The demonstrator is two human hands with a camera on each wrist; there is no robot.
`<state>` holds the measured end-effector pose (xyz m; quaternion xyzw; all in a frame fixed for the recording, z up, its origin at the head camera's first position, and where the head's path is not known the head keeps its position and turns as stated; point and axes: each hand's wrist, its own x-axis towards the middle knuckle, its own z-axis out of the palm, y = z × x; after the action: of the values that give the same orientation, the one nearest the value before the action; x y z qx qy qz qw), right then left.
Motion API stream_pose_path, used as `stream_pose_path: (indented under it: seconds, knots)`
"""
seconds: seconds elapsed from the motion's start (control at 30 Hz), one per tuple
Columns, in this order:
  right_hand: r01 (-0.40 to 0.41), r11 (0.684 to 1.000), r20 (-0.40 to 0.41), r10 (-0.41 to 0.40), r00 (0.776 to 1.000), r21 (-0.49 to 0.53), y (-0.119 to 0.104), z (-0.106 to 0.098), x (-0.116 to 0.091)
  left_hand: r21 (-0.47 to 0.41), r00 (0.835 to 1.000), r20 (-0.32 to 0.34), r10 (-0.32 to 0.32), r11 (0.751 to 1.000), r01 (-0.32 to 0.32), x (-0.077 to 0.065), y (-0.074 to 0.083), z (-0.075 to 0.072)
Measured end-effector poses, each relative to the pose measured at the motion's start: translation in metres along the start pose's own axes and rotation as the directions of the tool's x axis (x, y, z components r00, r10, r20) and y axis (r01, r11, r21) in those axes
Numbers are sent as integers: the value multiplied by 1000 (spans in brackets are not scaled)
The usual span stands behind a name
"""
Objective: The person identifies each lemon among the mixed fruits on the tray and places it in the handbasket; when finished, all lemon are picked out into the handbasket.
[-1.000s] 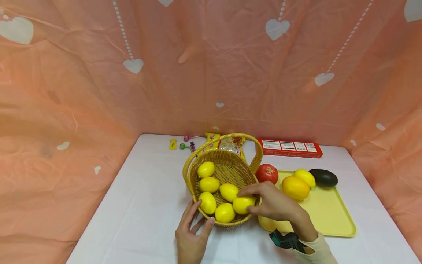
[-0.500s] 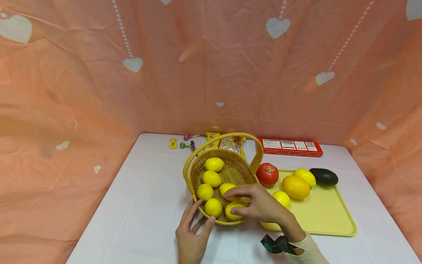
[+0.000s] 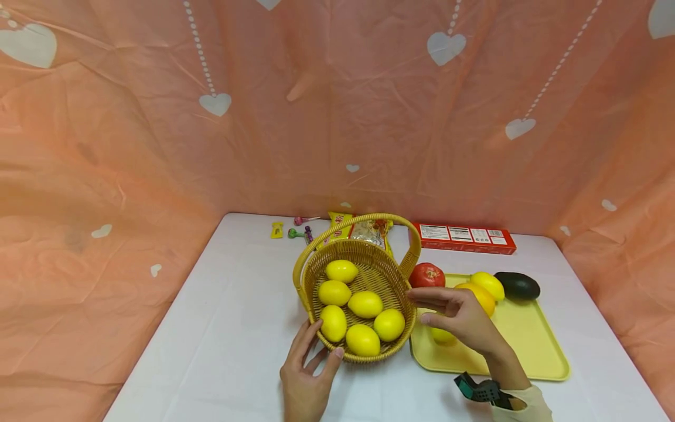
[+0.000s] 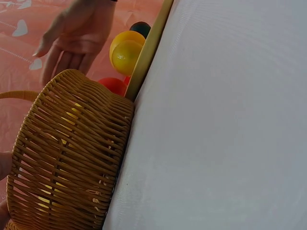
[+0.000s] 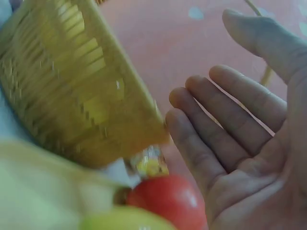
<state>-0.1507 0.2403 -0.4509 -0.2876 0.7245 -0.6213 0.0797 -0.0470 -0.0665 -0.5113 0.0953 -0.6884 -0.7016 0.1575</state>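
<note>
Gripping wicker basket [image 3: 384, 282] by near rim, left hand [image 3: 307, 375] is curling (head view); six lemons [image 3: 365, 304] are lying inside. Left wrist: basket is standing on white table [image 4: 220, 124]. Right wrist: right hand [image 5: 256, 172] is hovering empty, fingers straight, beside basket.

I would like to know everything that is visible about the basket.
The basket is round, golden and woven like wicker, with one arched handle above. It stands on the table, opening upward, beside the tray. Six lemons lie inside. The left hand holds it at the near left; the right hand is close to its right side, contact unclear.
</note>
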Motion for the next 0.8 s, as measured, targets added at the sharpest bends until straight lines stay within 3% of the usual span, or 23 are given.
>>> stream_pose_path:
  seconds: [0.23,0.43,0.63,0.8]
  knots:
    - [-94,993,-106,85,991,-78,11,-21,-20,7,1000,-1,-2,1000,2,0,0,0]
    - [-184,960,-195,143,970,-211,15,-29,-34,8,1000,-2,4,1000,-4,1,0,0]
    - [-157,939,-236,85,968,-306,15,-32,-45,3,1000,0,3,1000,-3,1,0,0]
    - [-183,925,-252,100,963,-332,15,-31,-52,0,1000,1,9,1000,-9,1,-1,0]
